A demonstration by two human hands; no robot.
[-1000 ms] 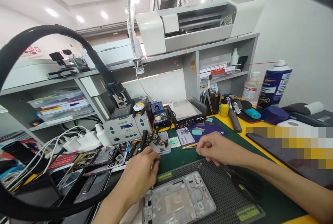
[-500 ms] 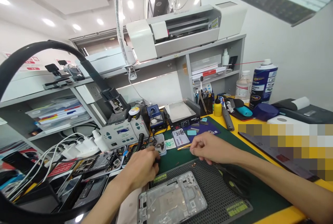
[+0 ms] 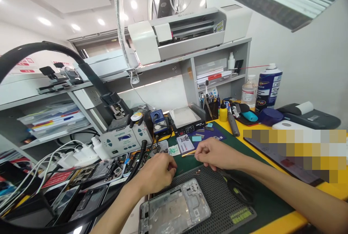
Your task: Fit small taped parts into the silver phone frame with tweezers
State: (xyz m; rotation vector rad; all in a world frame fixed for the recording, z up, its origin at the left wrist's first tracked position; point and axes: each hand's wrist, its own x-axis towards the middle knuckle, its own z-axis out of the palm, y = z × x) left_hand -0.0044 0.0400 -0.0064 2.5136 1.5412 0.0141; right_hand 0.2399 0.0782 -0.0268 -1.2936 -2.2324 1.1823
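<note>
My left hand (image 3: 159,172) hovers over the near left of the bench with its fingers curled; whatever they hold is hidden. A bare grey phone frame (image 3: 174,207) lies below it on a dark perforated mat (image 3: 217,197). My right hand (image 3: 210,152) is closed in a pinch above the mat's far edge, and I cannot make out anything between the fingertips. Beside those fingertips lies a thin gold-coloured tool (image 3: 188,153). Small coppery bits (image 3: 198,171) rest on the mat under the right hand. A black-and-green hand tool (image 3: 239,187) lies below my right forearm, partly covered.
A black hose (image 3: 136,165) crosses on the left, past a rework station (image 3: 125,140) and several opened phones (image 3: 89,203). Behind stand a hot plate (image 3: 187,120) and a pen holder (image 3: 211,109). A spray can (image 3: 269,89) is at right.
My left hand has moved right, away from the parts tray, and the black hose now shows beside it. My right hand keeps its pinch almost unchanged. The whole view has shifted slightly.
</note>
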